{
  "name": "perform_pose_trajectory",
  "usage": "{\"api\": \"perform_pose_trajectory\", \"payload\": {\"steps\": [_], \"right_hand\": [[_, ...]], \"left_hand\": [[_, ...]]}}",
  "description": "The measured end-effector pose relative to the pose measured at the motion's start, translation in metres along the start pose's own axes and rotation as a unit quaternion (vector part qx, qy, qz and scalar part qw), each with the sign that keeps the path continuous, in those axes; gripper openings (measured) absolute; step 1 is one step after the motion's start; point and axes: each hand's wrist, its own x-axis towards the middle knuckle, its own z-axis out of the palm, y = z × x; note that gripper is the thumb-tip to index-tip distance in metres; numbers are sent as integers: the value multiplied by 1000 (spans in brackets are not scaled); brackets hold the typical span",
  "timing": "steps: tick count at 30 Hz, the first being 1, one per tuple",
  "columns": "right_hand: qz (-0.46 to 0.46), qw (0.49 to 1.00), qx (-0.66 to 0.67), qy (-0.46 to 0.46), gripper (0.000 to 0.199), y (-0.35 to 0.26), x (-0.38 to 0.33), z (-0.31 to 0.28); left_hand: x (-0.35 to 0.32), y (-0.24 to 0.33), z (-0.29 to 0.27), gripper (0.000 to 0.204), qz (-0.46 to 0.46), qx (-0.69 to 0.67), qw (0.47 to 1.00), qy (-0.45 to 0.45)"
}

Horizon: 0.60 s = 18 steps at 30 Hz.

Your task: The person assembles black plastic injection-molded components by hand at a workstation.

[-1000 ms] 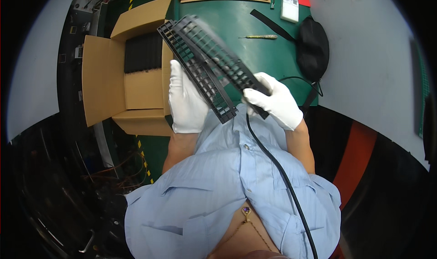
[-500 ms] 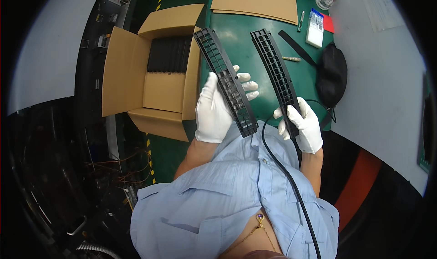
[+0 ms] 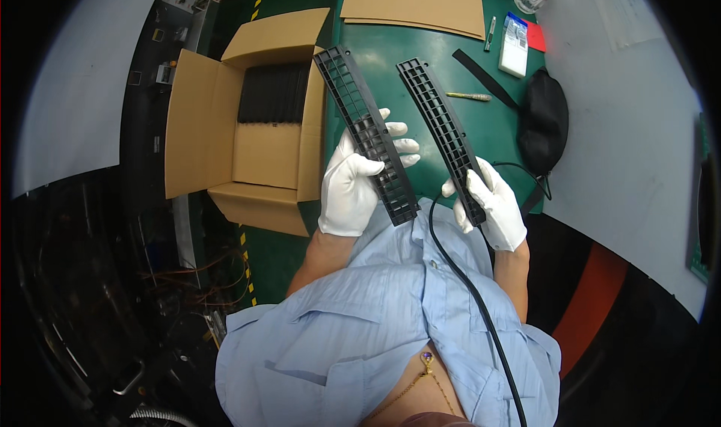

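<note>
Slanting lengthwise forward-left, both black grilles (image 3: 367, 136) (image 3: 444, 135)

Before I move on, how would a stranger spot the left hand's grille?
Find the open cardboard box. To its right, the gloved left hand holds a black grille. Unlike the slimmer-looking grille in the right hand, it's nearer the box.

Left grip (image 3: 350, 194) partly behind black grille (image 3: 366, 136)

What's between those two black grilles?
The head view shows gloved fingers of the left hand and right hand in that gap, with green tabletop behind and, lower down, black cable and blue shirt.
</note>
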Motion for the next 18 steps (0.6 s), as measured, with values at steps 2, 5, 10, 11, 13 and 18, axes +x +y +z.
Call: {"api": "perform_pose_trajectory", "payload": {"steps": [2,5,10,11,13,18], "right_hand": [[7,1000,-4,-10,54,1,0,-1],[33,999,-23,-18,57,2,0,-4],[106,991,-32,-70,70,9,10,-6],[159,985,-48,-47,75,10,13,-7],[108,989,-42,-95,90,16,17,-7],[127,976,0,-177,92,16,18,-14]], "left_hand": [[0,0,1,73,3,-3,1000,-7],[1,6,6,72,33,88,996,-5],[14,34,15,53,313,717,596,-179],[15,40,15,50,269,801,486,-224],[19,38,17,46,315,812,406,-275],[21,32,20,53,314,837,299,-335]]}}
